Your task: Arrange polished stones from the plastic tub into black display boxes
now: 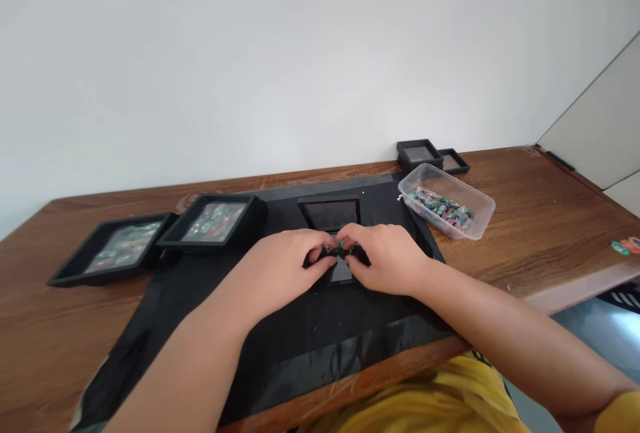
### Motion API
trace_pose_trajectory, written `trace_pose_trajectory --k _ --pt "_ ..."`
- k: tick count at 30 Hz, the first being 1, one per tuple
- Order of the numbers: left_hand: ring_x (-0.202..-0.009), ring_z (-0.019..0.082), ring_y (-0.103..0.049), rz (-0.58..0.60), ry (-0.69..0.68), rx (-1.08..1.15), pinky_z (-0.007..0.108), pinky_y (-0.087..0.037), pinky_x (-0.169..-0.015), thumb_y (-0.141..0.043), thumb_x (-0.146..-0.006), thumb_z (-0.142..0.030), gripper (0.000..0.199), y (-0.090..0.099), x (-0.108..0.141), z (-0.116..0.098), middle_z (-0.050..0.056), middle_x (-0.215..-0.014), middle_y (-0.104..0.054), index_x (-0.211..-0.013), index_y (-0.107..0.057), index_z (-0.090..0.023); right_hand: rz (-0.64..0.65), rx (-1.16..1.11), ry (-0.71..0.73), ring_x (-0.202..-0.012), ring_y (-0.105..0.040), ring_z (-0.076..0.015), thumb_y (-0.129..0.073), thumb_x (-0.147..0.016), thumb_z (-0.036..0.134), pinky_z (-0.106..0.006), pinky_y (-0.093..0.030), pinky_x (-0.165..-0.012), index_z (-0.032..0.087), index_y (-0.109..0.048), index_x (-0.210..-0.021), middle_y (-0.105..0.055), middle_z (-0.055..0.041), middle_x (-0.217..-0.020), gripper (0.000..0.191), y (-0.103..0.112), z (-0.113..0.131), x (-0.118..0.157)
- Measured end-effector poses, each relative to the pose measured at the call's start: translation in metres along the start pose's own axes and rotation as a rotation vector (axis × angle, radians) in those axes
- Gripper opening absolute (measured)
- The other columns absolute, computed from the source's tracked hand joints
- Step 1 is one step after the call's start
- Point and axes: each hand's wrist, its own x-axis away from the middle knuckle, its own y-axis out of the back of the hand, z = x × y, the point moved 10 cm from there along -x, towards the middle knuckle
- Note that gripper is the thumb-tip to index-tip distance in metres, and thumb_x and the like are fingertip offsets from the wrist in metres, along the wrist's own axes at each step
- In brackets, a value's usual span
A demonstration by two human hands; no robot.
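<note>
My left hand and my right hand meet over the middle of a black mat. Thumbs and fingertips of both are closed on a small shiny greenish piece, mostly hidden by the fingers. Beneath them lies a dark flat panel, partly covered by the hands. Just behind stands a small black frame with a dark pane. To the right, a clear plastic container holds many small, shiny, multicoloured pieces.
Two black trays, one nearer the middle and one farther left, hold shiny pieces under a clear surface. Small black frames are stacked by the wall. Colourful stickers lie at the wooden table's right edge.
</note>
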Motion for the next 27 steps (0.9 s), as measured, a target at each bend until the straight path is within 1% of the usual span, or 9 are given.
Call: trace_pose_trajectory --k 2,4,9,12,15,17,22,24,27 --pt "-0.064 0.021 -0.059 0.013 -0.001 -0.005 0.034 -0.033 -0.060 -0.056 -0.090 -0.045 0.026 -0.003 -0.001 -0.001 0.001 -0.069 -0.063 -0.073 -0.061 -0.025 0.005 0.007 0.002 -0.106 -0.078 -0.0278 -0.060 -0.091 0.017 -0.036 -0.052 -0.082 0.024 -0.063 -0.125 -0.081 -0.0018 -0.119 0.036 0.000 0.000 0.001" --pt "-0.064 0.021 -0.059 0.023 -0.009 -0.001 0.034 -0.033 -0.060 -0.055 -0.090 -0.045 0.026 -0.005 -0.001 -0.002 0.001 -0.069 -0.064 -0.074 -0.064 -0.026 0.004 0.005 -0.006 -0.105 -0.078 -0.0283 -0.060 -0.090 0.016 -0.037 -0.053 -0.083 0.024 -0.062 -0.130 -0.081 -0.0022 -0.119 0.040 -0.001 -0.001 0.001" --pt "-0.065 0.021 -0.060 0.026 -0.049 0.015 0.033 -0.035 -0.062 -0.053 -0.090 -0.042 0.027 -0.006 -0.001 -0.005 0.001 -0.071 -0.067 -0.087 -0.075 -0.028 -0.005 -0.032 -0.032 -0.104 -0.078 -0.0290 -0.061 -0.087 0.014 -0.039 -0.054 -0.084 0.024 -0.055 -0.143 -0.081 -0.0026 -0.121 0.056 -0.002 -0.004 0.000" --pt "-0.063 0.020 -0.059 0.038 -0.058 0.030 0.032 -0.035 -0.060 -0.053 -0.091 -0.042 0.027 -0.008 0.000 -0.006 0.000 -0.069 -0.067 -0.088 -0.076 -0.027 -0.024 -0.072 -0.029 -0.095 -0.078 -0.0253 -0.062 -0.085 0.010 -0.035 -0.052 -0.080 0.023 -0.058 -0.140 -0.082 -0.0029 -0.118 0.057 -0.001 -0.007 -0.002" --pt "-0.062 0.020 -0.060 0.034 -0.055 0.062 0.031 -0.036 -0.059 -0.056 -0.090 -0.044 0.027 -0.008 0.000 -0.005 0.000 -0.070 -0.068 -0.092 -0.078 -0.028 -0.040 -0.144 -0.042 -0.072 -0.073 -0.0171 -0.062 -0.081 0.005 -0.030 -0.048 -0.070 0.022 -0.061 -0.135 -0.083 -0.0022 -0.111 0.056 0.000 -0.011 -0.003" --pt "-0.063 0.020 -0.061 0.030 -0.056 0.077 0.031 -0.037 -0.060 -0.056 -0.091 -0.045 0.028 -0.008 0.000 -0.005 0.000 -0.072 -0.069 -0.096 -0.079 -0.028 -0.045 -0.192 -0.050 -0.062 -0.067 -0.0134 -0.062 -0.080 0.003 -0.027 -0.046 -0.065 0.022 -0.063 -0.131 -0.083 -0.0014 -0.107 0.054 0.000 -0.013 -0.003" --pt "-0.063 0.019 -0.060 0.032 -0.062 0.085 0.031 -0.037 -0.060 -0.057 -0.090 -0.045 0.029 -0.009 0.001 -0.005 -0.001 -0.071 -0.067 -0.098 -0.080 -0.029 -0.072 -0.239 -0.073 -0.056 -0.059 -0.0114 -0.064 -0.080 0.004 -0.027 -0.043 -0.065 0.021 -0.066 -0.125 -0.084 -0.0008 -0.105 0.048 0.002 -0.016 -0.004" --pt "-0.063 0.020 -0.060 0.026 -0.067 0.092 0.031 -0.037 -0.060 -0.057 -0.090 -0.044 0.030 -0.008 0.001 -0.006 -0.001 -0.071 -0.066 -0.103 -0.080 -0.030 -0.081 -0.255 -0.083 -0.056 -0.058 -0.0114 -0.065 -0.080 0.005 -0.028 -0.044 -0.067 0.020 -0.066 -0.125 -0.083 -0.0008 -0.103 0.048 0.002 -0.017 -0.004" --pt "-0.063 0.020 -0.060 0.025 -0.066 0.106 0.031 -0.037 -0.059 -0.057 -0.090 -0.044 0.030 -0.007 0.001 -0.007 -0.002 -0.070 -0.067 -0.104 -0.080 -0.031 -0.098 -0.274 -0.089 -0.056 -0.059 -0.0114 -0.067 -0.079 0.005 -0.028 -0.045 -0.068 0.021 -0.066 -0.125 -0.083 0.0002 -0.100 0.049 0.003 -0.018 -0.004"
